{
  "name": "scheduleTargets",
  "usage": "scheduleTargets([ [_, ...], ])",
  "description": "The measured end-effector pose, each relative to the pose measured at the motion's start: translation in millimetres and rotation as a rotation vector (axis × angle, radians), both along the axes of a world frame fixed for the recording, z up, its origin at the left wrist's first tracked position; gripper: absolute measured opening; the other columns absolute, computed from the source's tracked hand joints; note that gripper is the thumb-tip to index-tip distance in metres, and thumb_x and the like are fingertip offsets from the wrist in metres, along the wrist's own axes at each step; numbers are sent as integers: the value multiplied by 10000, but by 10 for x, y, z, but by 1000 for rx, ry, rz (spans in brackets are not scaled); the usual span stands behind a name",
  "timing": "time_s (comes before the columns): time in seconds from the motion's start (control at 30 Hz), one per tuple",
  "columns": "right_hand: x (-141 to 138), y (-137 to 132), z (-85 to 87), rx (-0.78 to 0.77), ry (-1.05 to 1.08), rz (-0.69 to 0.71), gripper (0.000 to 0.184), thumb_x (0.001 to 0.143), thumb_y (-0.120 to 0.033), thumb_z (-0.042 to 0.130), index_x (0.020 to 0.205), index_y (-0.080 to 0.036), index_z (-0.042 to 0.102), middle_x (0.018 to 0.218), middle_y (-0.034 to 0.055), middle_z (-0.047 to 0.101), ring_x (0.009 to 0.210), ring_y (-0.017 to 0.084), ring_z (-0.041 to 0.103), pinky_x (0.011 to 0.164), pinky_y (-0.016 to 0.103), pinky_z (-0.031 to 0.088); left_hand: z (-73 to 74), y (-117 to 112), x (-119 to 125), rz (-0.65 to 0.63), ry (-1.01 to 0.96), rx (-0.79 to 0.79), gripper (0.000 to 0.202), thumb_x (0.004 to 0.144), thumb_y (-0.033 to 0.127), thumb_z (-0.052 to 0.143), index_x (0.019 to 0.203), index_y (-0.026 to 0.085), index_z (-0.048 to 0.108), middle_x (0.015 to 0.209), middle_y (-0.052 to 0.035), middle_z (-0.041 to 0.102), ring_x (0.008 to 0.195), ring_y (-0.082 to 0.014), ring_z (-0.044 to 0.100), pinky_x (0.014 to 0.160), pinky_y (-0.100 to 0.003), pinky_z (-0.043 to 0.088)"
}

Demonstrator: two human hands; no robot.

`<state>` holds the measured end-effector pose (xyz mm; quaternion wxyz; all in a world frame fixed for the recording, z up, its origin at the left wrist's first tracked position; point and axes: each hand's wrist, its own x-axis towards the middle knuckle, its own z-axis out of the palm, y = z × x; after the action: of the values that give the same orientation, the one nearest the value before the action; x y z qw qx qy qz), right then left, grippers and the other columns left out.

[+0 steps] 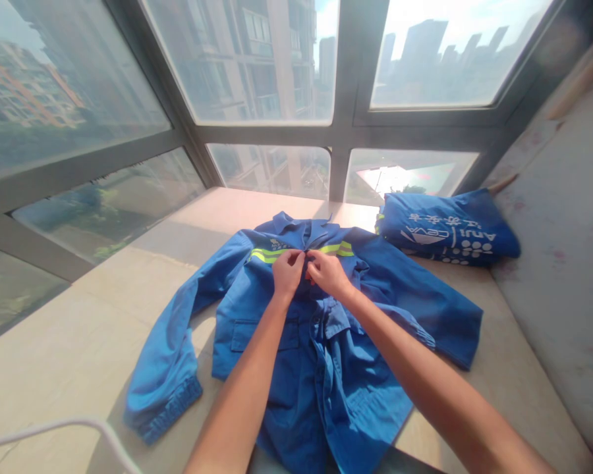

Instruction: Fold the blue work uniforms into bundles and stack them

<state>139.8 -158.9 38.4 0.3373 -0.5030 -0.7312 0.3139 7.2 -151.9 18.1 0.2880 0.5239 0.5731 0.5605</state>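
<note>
A blue work jacket (271,329) with yellow-green reflective stripes lies spread out, front side up, its collar toward the window. My left hand (289,266) pinches the front edge of the jacket at chest height, near the stripe. Right beside it, my right hand (325,272) is closed on the opposite front edge, and the fingertips of both hands nearly meet. The exact spot they grip is mostly hidden by the fingers. Below the hands the front hangs loose and rumpled. Both sleeves stretch outward, the left one bent toward me.
Folded blue garments (449,227) with white lettering sit at the back right against the patterned wall (563,230). A white cable (79,421) curves across the front left. Grey-framed windows (343,131) bound the pale ledge (109,316) at the back and left.
</note>
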Motion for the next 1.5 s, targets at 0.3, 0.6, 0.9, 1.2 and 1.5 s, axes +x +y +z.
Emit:
scheduleTargets([
  [0.3, 34, 14, 17, 138, -284, -130, 246, 989, -316, 515, 1155, -245, 682, 832, 19, 752, 846, 182, 711, 765, 237, 465, -145, 43, 140, 127, -310, -87, 170, 735, 281, 674, 830, 140, 676, 761, -35, 706, 706, -148, 659, 688, -267, 535],
  [0.6, 10, 17, 142, 131, -480, -176, 230, 971, -389, 549, 1133, -287, 675, 895, 31, 743, 875, 210, 694, 730, 263, 445, -129, 36, 94, 94, -293, -97, 139, 727, 264, 689, 806, 152, 667, 739, -28, 701, 706, -155, 670, 702, -278, 548],
  [0.9, 32, 213, 87, -15, -9, -178, 171, 876, -335, 603, 814, -212, 704, 640, -13, 668, 655, 146, 626, 607, 214, 421, -86, -18, 83, 39, -123, 25, 102, 780, 263, 661, 828, 178, 631, 775, -30, 690, 749, -168, 677, 751, -287, 549],
  [1.2, 96, 278, 42, -373, 460, -99, 234, 761, -352, 673, 641, -156, 628, 473, -44, 511, 416, 70, 426, 397, 165, 339, -11, -97, 28, 10, 380, 47, 118, 903, 279, 572, 930, 215, 667, 843, -46, 719, 790, -194, 672, 762, -290, 497],
  [1.5, 188, 235, -209, -351, 354, -118, 113, 799, -226, 607, 778, -148, 686, 556, -29, 603, 492, 91, 546, 462, 159, 431, -221, -30, -95, -20, 228, -166, 67, 765, 186, 684, 717, 224, 654, 750, -48, 674, 830, -238, 648, 818, -330, 484],
])
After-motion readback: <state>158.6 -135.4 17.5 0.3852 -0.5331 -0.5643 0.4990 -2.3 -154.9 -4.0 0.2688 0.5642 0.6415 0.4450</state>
